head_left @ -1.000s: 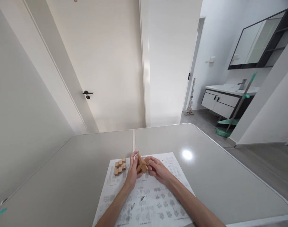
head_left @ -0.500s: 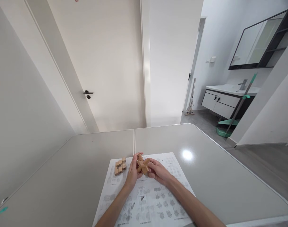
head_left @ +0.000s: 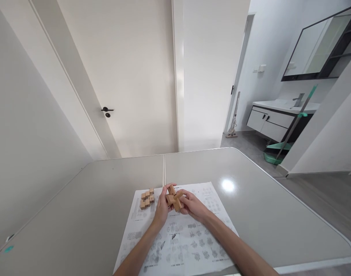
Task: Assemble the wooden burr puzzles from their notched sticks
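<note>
Hands (head_left: 163,207) (head_left: 192,205) gripping wooden puzzle (head_left: 173,198), sheet (head_left: 181,241) beneath

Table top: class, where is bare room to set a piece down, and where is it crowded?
Bare: table left and right of the printed sheet. Crowded: the sheet's far end, with loose blocks, left hand, right hand, wooden puzzle.

The grey worktop (head_left: 264,214) has a seam (head_left: 163,168) running down its middle. A printed sheet (head_left: 181,245) lies flat at the near edge, with a cluster of wooden blocks (head_left: 147,198) on its far left corner. A small teal mark (head_left: 8,249) sits at the left edge.
</note>
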Available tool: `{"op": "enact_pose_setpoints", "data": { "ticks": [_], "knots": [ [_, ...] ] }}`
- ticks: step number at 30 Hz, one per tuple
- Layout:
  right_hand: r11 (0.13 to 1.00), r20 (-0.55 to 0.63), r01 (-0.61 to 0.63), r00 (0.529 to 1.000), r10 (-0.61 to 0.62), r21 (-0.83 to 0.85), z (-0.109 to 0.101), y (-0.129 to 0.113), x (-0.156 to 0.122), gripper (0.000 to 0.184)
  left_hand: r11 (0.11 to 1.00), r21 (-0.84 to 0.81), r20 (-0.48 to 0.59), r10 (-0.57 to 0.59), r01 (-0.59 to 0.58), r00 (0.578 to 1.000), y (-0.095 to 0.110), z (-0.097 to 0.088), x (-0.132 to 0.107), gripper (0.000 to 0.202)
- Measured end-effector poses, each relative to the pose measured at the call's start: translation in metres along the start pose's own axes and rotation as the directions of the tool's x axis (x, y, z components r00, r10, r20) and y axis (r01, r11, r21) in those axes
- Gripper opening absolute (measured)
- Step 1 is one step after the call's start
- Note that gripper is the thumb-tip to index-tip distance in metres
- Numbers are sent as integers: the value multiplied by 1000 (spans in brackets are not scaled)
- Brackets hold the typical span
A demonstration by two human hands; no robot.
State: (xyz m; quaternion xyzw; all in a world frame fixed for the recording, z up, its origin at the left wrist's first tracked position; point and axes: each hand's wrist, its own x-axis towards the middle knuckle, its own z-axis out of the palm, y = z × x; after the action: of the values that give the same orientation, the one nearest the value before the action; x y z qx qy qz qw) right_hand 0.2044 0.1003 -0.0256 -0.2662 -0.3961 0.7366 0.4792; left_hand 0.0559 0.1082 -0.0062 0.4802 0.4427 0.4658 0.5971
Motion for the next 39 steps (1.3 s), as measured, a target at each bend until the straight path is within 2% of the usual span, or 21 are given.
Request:
{"op": "enact_pose_setpoints", "data": {
  "ticks": [7, 13, 17, 21, 24, 29, 33, 39],
  "knots": [
    [999, -1, 23, 1000, -23, 35, -10, 6, 4, 40, 996, 27, 70, 87, -89, 994, -1, 0, 0, 62],
    [999, -14, 11, 1000, -11, 47, -14, 9, 6, 42, 992, 32, 125, 115, -120, 985, -2, 1, 1, 60],
    [998, -38, 16, 999, -13, 60, -14, 8, 5, 44, 985, 0, 211, 170, -174, 962, -6, -3, 4, 64],
    [994, -26, 10, 1000, -7, 108, -13, 3, 3, 40, 970, 10, 297, 229, -243, 927, -8, -5, 2, 78],
    [992, -17, 6, 1000, -4, 125, -11, 1, 2, 38, 959, 79, 252, 246, -273, 936, -5, -4, -1, 74],
    [989, -23, 1, 1000, 2, 151, -10, 0, 2, 40, 963, 139, 179, 204, -230, 963, -2, 0, -1, 60],
    [982, -5, -18, 1000, 19, 190, -11, -2, 1, 38, 981, 105, 159, 148, -166, 976, -4, 0, 3, 62],
    [976, 50, -46, 998, 36, 212, -13, -5, 1, 36, 991, 55, 194, 106, -119, 975, -9, -2, 7, 74]
  ]
}}
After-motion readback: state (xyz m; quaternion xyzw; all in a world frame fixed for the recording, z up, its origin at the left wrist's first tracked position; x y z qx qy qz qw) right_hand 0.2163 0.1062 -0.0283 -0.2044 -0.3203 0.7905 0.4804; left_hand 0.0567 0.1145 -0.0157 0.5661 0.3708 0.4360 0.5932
